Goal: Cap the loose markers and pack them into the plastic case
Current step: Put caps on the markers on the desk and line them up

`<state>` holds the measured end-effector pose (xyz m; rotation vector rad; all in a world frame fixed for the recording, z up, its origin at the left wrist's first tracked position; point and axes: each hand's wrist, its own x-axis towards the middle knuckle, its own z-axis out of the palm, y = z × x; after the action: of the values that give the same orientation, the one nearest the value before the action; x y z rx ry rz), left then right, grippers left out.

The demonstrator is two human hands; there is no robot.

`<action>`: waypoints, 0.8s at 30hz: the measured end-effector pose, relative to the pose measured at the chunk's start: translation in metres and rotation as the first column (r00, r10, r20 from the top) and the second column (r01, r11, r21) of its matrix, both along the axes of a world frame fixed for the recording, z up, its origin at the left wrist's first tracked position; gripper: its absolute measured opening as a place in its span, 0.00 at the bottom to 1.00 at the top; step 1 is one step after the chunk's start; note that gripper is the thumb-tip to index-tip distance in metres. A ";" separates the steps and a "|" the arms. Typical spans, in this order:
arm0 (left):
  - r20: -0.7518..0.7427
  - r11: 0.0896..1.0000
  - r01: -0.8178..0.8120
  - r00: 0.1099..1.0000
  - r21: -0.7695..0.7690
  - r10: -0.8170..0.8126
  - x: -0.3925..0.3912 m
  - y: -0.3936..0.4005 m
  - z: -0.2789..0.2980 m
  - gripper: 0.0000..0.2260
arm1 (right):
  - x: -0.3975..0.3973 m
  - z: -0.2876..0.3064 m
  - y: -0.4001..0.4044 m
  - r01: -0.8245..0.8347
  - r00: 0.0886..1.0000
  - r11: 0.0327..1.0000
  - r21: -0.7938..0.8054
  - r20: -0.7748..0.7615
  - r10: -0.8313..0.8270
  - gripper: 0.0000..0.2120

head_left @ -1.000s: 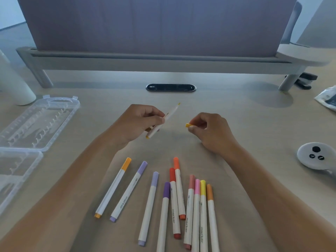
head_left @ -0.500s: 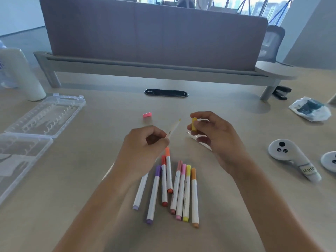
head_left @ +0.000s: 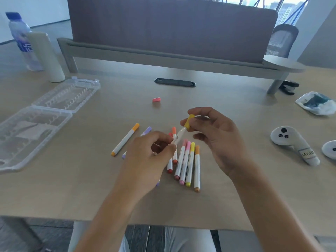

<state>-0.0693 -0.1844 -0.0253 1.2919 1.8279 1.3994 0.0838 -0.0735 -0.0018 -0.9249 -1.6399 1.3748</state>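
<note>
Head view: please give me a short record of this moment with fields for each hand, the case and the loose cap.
left hand: left hand grips the white marker by its barrel
right hand: right hand pinches the yellow cap at the marker's tip
case: plastic case lies open, far left on the desk, no markers inside
loose cap: pink cap lies alone beyond the hands

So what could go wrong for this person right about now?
The yellow cap in the right hand may go on crooked over the marker that the left hand pinches. The pink cap lies alone, easy to forget. A forearm could roll the markers on the desk.
</note>
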 end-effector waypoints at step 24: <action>-0.115 0.957 -0.289 0.952 -0.025 0.284 -0.043 -0.021 -0.009 0.05 | -0.076 -0.023 -0.021 -0.012 0.988 0.980 0.197 0.150 -0.018 0.09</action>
<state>-0.1122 -0.2051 -0.0342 1.1371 2.1784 1.4509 0.0074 -0.0943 -0.0246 -0.9320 -1.8509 1.1376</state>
